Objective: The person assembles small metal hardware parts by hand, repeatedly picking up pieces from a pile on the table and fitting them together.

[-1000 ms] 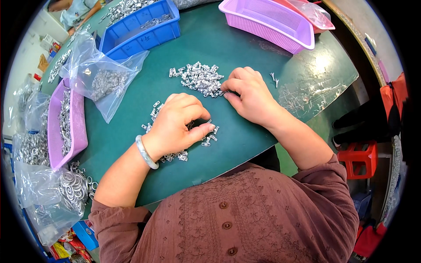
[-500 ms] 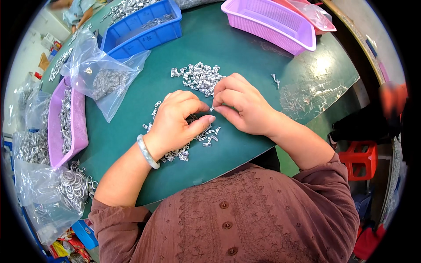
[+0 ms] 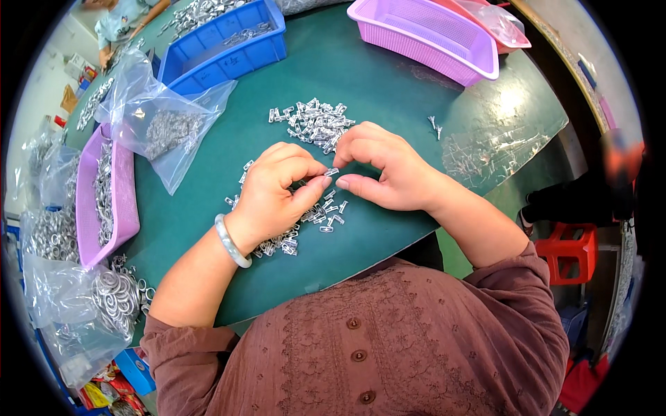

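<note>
Between thumb and forefinger, my left hand (image 3: 281,186) pinches a small silver metal piece (image 3: 331,172) with a rectangular frame. My right hand (image 3: 388,166) is close beside it, thumb and fingers apart, with nothing visible between them. Beyond the hands lies a pile of similar small metal pieces (image 3: 316,123). More loose metal pieces (image 3: 277,245) lie under and around my left hand, which hides part of them. Farther right, a couple of slim metal parts (image 3: 435,127) rest on the green table (image 3: 368,243).
A blue bin (image 3: 225,59) and a clear bag of small parts (image 3: 170,132) stand far left. One pink basket (image 3: 125,222) of parts is at the left, another (image 3: 423,41) at the far right. A person (image 3: 125,24) works at the far left; a red stool (image 3: 567,253) stands right.
My right thumb and fingers have parted and drawn slightly away. The metal piece now shows in my left fingertips. The person at the far left has shifted their arms.
</note>
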The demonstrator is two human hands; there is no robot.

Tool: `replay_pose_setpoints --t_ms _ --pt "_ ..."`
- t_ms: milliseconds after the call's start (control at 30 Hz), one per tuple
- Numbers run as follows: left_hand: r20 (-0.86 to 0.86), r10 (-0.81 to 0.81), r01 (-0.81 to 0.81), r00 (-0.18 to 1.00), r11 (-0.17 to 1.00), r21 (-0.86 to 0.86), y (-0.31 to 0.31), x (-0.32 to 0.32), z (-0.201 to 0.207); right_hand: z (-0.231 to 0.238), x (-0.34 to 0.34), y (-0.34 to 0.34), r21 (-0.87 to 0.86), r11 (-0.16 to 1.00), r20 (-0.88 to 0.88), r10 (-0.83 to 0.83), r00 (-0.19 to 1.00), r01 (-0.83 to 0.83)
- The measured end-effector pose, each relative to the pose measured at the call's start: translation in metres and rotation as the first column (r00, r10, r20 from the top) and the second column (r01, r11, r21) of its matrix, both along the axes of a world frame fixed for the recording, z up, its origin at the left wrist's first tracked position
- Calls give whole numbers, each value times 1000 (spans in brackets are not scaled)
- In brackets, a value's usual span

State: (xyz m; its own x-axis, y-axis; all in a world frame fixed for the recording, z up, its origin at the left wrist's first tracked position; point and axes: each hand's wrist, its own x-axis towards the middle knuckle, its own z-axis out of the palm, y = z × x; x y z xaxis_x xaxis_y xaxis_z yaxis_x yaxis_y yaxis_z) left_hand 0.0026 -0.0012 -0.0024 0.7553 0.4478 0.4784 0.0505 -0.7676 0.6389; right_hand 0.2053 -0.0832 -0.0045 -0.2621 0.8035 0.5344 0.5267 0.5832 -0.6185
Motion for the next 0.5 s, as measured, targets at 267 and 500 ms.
replay_pose_setpoints --t_ms 267,500 --pt "1 -16 16 1000 1000 11 0 0 3 0 0 0 5 1000 -33 9 999 -9" --pt "-1 -36 36 999 999 30 0 1 3 0 0 0 19 1000 -33 9 999 -8"
